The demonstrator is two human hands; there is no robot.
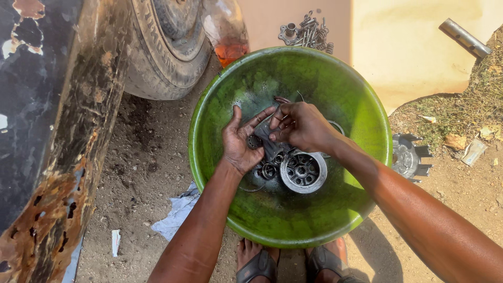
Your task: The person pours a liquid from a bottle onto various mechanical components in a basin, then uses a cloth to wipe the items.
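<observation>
small dark metal part (263, 137) pinched between left hand (240, 140) and right hand (299, 126), both closed on it, above green basin (361, 105)

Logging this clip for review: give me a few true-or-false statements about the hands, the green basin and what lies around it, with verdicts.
1. Both hands, left hand and right hand, are inside the round green plastic basin. True.
2. The basin is empty. False: a round metal hub with holes and small metal rings lie in it.
3. A worn rubber tyre stands beyond the basin's left side. True.
4. The pile of metal bolts lies inside the basin. False: it lies on the ground beyond the far rim.
5. The hands are apart, holding nothing. False: together they hold a dark metal part.
</observation>
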